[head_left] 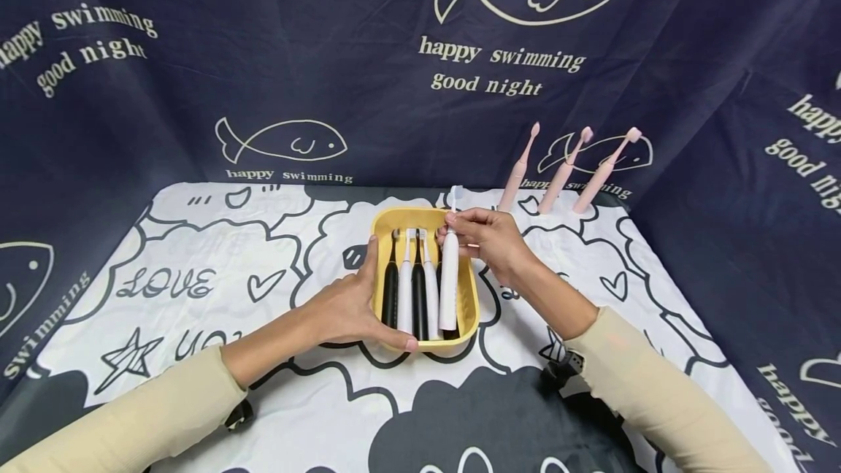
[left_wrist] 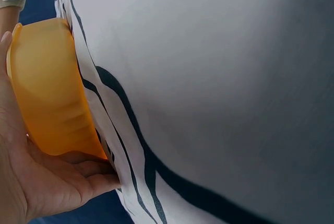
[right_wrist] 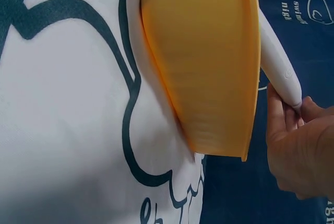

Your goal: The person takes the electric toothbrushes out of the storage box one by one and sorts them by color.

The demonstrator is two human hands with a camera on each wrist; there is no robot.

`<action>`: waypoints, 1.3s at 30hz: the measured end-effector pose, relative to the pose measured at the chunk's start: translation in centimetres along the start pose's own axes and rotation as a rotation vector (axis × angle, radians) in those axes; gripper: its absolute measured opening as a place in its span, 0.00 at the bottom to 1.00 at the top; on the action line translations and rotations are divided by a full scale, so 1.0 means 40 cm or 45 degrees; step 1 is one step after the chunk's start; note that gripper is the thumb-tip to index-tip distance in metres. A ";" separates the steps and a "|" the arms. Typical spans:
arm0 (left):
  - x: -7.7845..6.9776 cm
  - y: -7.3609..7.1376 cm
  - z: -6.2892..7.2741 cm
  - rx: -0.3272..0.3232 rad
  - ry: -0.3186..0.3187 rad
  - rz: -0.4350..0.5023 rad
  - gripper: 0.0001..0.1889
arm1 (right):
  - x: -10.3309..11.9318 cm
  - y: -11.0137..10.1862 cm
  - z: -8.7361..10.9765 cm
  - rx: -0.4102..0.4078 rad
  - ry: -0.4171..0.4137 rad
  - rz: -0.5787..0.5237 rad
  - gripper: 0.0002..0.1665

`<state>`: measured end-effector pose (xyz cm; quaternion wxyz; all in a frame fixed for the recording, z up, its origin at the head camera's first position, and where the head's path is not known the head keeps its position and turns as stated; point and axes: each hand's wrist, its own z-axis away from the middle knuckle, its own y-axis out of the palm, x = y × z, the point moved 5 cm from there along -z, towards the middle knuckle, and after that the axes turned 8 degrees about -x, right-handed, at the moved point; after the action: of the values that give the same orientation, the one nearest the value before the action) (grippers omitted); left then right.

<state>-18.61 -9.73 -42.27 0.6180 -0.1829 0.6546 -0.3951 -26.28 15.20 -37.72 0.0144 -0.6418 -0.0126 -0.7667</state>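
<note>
A yellow rectangular box (head_left: 420, 217) lies on the table, holding several black and white electric toothbrushes side by side, heads pointing away. My left hand (head_left: 351, 309) grips it at the near left corner, thumb on the near rim and fingers along the left side. In the left wrist view those fingers bend against the box's outer wall. My right hand (head_left: 489, 239) pinches a white electric toothbrush (head_left: 450, 283) by its neck. This toothbrush slants over the right part of the box and partly covers a black toothbrush (head_left: 439, 254).
Three pink electric toothbrushes stand upright at the back right: a left one (head_left: 515, 181), a middle one (head_left: 558, 181) and a right one (head_left: 594, 185). A patterned black-and-white cloth (head_left: 263, 341) covers the table. Dark blue printed fabric (head_left: 368, 57) hangs behind and at both sides.
</note>
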 end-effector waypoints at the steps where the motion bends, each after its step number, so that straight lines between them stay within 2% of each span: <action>1: 0.000 0.000 0.000 0.001 -0.001 -0.001 0.99 | 0.002 -0.002 0.000 -0.006 0.001 -0.004 0.06; 17: 0.000 -0.005 -0.002 -0.005 0.016 -0.011 0.99 | 0.058 -0.047 0.000 0.003 -0.023 -0.082 0.06; 27: -0.001 -0.003 0.002 0.001 0.003 -0.029 0.99 | 0.089 -0.084 0.002 -0.002 -0.045 -0.140 0.10; 39: 0.002 -0.002 0.000 -0.002 0.007 -0.026 0.99 | 0.116 -0.139 0.002 -0.043 -0.052 -0.149 0.08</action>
<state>-18.64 -9.83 -42.25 0.6122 -0.1889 0.6545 -0.4013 -27.25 20.74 -33.14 -0.0415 -0.6555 -0.0377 -0.7531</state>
